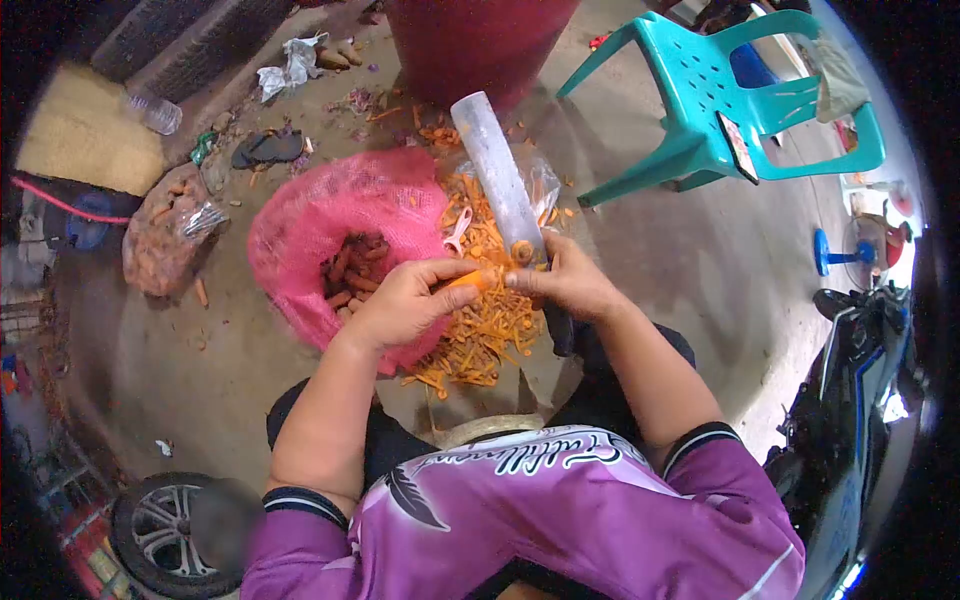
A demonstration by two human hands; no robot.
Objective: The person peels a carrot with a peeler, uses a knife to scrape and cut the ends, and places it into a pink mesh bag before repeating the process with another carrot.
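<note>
Between the thumb and fingers of my left hand (405, 302) is a peeled orange root piece (468, 281) that looks like turmeric. My right hand (572, 282) is closed on a cleaver (495, 155); its broad grey blade points away from me and its dark handle shows below the hand. The right thumb is close to the root piece. Beneath both hands lies a heap of cut orange root pieces (490, 335). A white-handled peeler (459, 230) rests on the heap. Left of it, an open pink mesh sack (300, 225) holds brown unpeeled roots (357, 265).
A large red tub (475, 50) stands beyond the heap. At upper right is a green plastic chair (690, 90) with a phone-like object on it. A clear bag of roots (172, 230) and a dark slipper (268, 150) are at left. A motorbike (850, 400) stands at right.
</note>
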